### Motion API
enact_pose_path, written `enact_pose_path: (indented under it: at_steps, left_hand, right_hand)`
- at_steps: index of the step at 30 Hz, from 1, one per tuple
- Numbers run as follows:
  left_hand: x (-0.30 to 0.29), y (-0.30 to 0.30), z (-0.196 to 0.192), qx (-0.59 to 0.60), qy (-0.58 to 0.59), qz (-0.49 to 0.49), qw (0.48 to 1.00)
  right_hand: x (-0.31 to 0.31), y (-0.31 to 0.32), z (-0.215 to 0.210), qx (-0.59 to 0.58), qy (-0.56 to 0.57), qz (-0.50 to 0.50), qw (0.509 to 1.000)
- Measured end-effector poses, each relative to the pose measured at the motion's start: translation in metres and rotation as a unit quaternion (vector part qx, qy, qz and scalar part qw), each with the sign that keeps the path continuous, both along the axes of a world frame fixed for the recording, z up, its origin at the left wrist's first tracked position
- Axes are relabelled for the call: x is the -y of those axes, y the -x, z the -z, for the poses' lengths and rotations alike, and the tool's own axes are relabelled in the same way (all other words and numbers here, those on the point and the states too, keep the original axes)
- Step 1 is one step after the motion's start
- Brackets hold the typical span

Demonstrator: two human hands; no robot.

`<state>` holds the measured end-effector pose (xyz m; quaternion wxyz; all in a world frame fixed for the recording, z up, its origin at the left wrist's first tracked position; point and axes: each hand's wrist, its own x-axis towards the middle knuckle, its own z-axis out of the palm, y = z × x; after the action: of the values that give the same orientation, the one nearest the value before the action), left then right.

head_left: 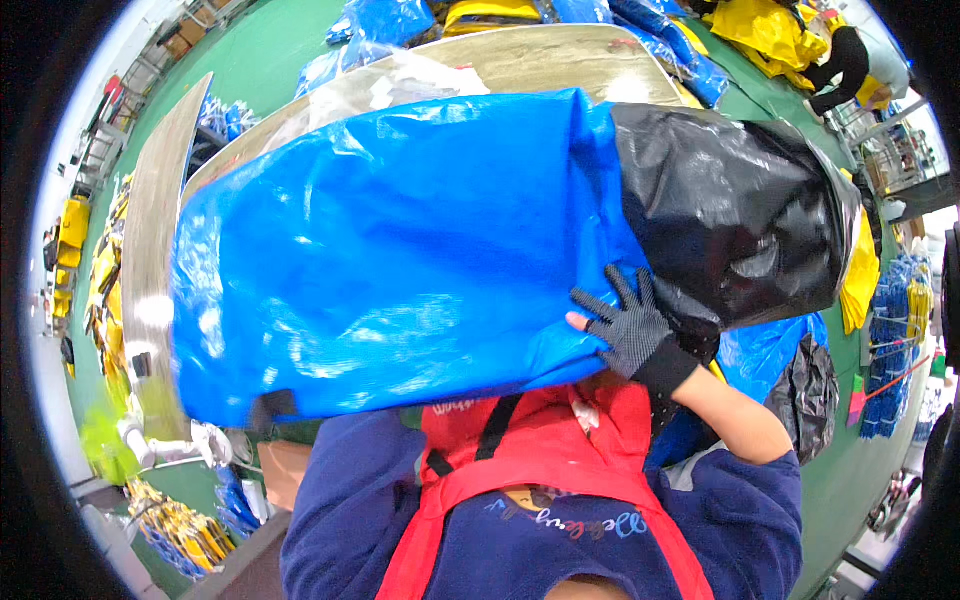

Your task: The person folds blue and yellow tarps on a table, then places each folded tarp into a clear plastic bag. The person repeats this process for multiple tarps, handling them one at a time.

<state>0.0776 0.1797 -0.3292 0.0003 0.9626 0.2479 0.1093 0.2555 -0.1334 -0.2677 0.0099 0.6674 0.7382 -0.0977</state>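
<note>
A large blue plastic bag (400,240) with a glossy surface spreads across the space in front of me. Its right end meets a black sheet-like section (735,215), crumpled and shiny. My right hand (635,335), in a grey dotted work glove with a bare thumb tip, lies on the blue bag near that seam, fingers spread. My left forearm runs up under the bag, whose material hides the left hand. At the bag's lower left edge shows a small dark patch (272,408); I cannot tell whether it is glove or part of the bag.
Behind the bag is a wood-patterned table (560,60) with clear plastic film (400,80) on it. Blue and yellow bags (760,40) pile up beyond. A person (850,65) bends at the far right. Bundles of blue straps (895,345) hang at the right.
</note>
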Motion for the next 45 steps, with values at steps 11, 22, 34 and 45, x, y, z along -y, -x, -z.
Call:
enact_pose_path:
  at_steps: [11,22,34,45]
  left_hand:
    - [-0.044,0.458,0.001,-0.108,0.114,-0.488,0.859]
    - [-0.091,0.156,-0.145,0.087,-0.105,-0.056,0.989]
    - [0.077,-0.078,-0.055,0.053,-0.025,0.156,0.986]
    - [0.085,-0.093,-0.028,-0.052,0.077,0.055,0.994]
  right_hand:
    - [0.004,-0.031,0.006,-0.017,0.077,-0.005,0.997]
    - [-0.04,-0.004,-0.04,0.104,0.292,-0.012,0.951]
    - [-0.055,-0.009,-0.099,0.134,0.315,-0.133,0.93]
    - [-0.096,-0.237,0.02,0.131,-0.057,0.418,0.897]
